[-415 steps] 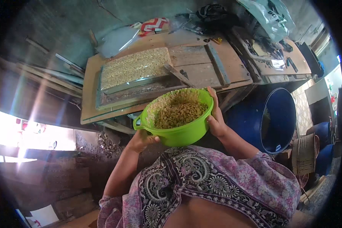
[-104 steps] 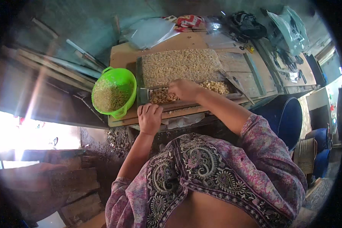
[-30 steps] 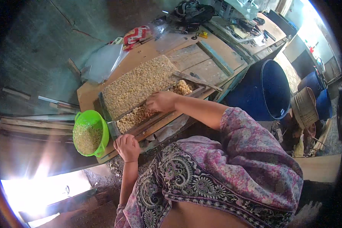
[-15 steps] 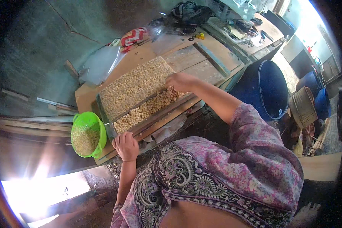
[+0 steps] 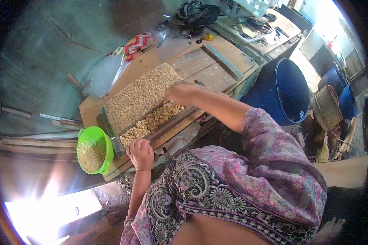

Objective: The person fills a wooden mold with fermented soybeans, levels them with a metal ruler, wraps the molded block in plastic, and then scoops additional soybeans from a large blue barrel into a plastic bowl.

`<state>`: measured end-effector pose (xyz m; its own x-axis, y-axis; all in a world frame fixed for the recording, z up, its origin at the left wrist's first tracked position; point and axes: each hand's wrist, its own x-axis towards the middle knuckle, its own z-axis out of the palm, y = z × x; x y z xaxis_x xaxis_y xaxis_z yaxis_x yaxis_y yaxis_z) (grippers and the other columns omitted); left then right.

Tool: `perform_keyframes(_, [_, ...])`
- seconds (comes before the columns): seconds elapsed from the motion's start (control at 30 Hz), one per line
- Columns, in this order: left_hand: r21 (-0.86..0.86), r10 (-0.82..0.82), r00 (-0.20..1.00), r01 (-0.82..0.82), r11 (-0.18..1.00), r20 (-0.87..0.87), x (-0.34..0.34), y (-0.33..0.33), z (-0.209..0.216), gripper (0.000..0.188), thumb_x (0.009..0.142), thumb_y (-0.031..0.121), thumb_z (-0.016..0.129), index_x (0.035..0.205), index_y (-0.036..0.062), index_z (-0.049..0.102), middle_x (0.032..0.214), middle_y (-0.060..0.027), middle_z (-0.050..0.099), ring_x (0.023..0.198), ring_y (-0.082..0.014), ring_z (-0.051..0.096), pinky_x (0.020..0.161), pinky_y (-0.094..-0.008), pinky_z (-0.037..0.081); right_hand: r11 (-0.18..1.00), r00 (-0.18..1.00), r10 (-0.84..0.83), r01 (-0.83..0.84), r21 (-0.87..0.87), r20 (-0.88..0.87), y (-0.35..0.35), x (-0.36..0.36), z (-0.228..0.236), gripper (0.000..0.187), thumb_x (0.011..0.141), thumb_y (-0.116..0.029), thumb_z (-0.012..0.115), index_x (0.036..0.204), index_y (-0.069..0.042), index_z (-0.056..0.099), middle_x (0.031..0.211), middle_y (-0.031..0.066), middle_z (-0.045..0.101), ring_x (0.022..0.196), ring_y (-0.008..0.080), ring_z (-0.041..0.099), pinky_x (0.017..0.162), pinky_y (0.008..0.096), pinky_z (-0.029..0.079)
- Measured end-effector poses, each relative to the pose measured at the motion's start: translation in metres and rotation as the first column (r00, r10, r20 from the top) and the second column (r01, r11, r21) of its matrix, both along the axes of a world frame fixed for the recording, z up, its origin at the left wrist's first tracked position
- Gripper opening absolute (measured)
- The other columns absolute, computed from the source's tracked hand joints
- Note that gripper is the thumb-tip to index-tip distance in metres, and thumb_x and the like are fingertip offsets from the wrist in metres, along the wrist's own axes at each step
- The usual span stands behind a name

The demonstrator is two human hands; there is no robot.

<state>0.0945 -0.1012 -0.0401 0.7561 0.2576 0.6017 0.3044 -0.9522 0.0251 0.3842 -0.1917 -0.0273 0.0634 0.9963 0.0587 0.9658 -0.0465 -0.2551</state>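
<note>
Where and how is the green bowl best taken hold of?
Probably by both handles: take the green bowl from the person's side at its near handle, and from the left at its far handle. They jut out on opposite sides, and with crumbly pieces inside, that two-sided grip should keep it steadier.

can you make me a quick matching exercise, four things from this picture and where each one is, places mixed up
Things
1. bright green round plastic bowl
2. large round blue plastic barrel
3. person's left hand
4. person's right hand

Places
A. at the left end of the dark wooden near rail
B. right of the brown wooden table, beyond the right forearm
C. at the right end of the strip of loose beige pieces
D. at the left end of the table

Right pairs: 1-D, 2-B, 3-A, 4-C
</note>
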Motion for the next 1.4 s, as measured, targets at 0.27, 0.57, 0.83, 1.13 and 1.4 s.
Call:
perform_keyframes(0.27, [-0.019, -0.042, 0.999, 0.042, 0.999, -0.016, 0.006, -0.002, 0.003, 0.012, 0.065, 0.009, 0.06, 0.076, 0.0138, 0.058, 0.087, 0.0009, 0.056, 0.089, -0.0206, 0.052, 0.082, -0.0373, 0.036, 0.937, 0.982, -0.132, 0.168, -0.307, 0.133, -0.004, -0.006, 0.014, 0.019, 0.076, -0.015, 0.051, 0.09, -0.009, 0.062, 0.09, 0.0118, 0.061, 0.089, 0.0329, 0.058, 0.068, 0.0424, 0.048])
perform_keyframes(0.57, [-0.048, -0.066, 0.996, 0.063, 0.997, -0.062, 0.028, -0.011, 0.001, 0.012, 0.067, 0.011, 0.06, 0.079, 0.0138, 0.058, 0.088, -0.0002, 0.056, 0.089, -0.021, 0.051, 0.083, -0.038, 0.036, 0.926, 0.946, -0.278, 0.311, 0.213, -0.169, -0.025, -0.02, 0.011, 0.019, 0.078, -0.019, 0.046, 0.087, -0.009, 0.06, 0.087, 0.0155, 0.059, 0.083, 0.0353, 0.058, 0.073, 0.0424, 0.048])
perform_keyframes(0.83, [-0.065, -0.112, 0.987, 0.105, 0.992, -0.113, 0.038, -0.014, 0.0, 0.012, 0.067, 0.011, 0.059, 0.079, 0.0135, 0.057, 0.087, -0.0003, 0.056, 0.088, -0.0204, 0.051, 0.085, -0.0381, 0.035, 0.769, 0.765, -0.638, 0.639, -0.025, -0.086, -0.095, 0.023, 0.008, 0.022, 0.077, -0.024, 0.056, 0.094, -0.01, 0.059, 0.098, 0.014, 0.056, 0.091, 0.0359, 0.055, 0.074, 0.0445, 0.047])
perform_keyframes(1.13, [-0.093, -0.138, 0.987, 0.13, 0.987, -0.085, 0.038, -0.014, -0.007, 0.013, 0.066, 0.009, 0.06, 0.078, 0.0121, 0.055, 0.089, -0.0015, 0.054, 0.088, -0.0218, 0.051, 0.085, -0.0392, 0.036, 0.692, 0.684, -0.702, 0.721, 0.039, -0.198, -0.115, 0.009, -0.019, 0.027, 0.074, -0.025, 0.059, 0.098, -0.012, 0.058, 0.094, 0.0176, 0.056, 0.089, 0.0375, 0.056, 0.073, 0.0446, 0.047])
perform_keyframes(1.4, [-0.133, -0.145, 0.985, 0.133, 0.982, -0.088, 0.036, -0.014, -0.01, 0.014, 0.067, 0.008, 0.06, 0.079, 0.0109, 0.054, 0.09, -0.0023, 0.054, 0.089, -0.0237, 0.051, 0.08, -0.0383, 0.04, 0.658, 0.646, -0.732, 0.753, 0.021, -0.216, -0.109, 0.01, -0.021, 0.028, 0.073, -0.025, 0.059, 0.097, -0.01, 0.058, 0.095, 0.0158, 0.056, 0.09, 0.0364, 0.055, 0.075, 0.044, 0.047])
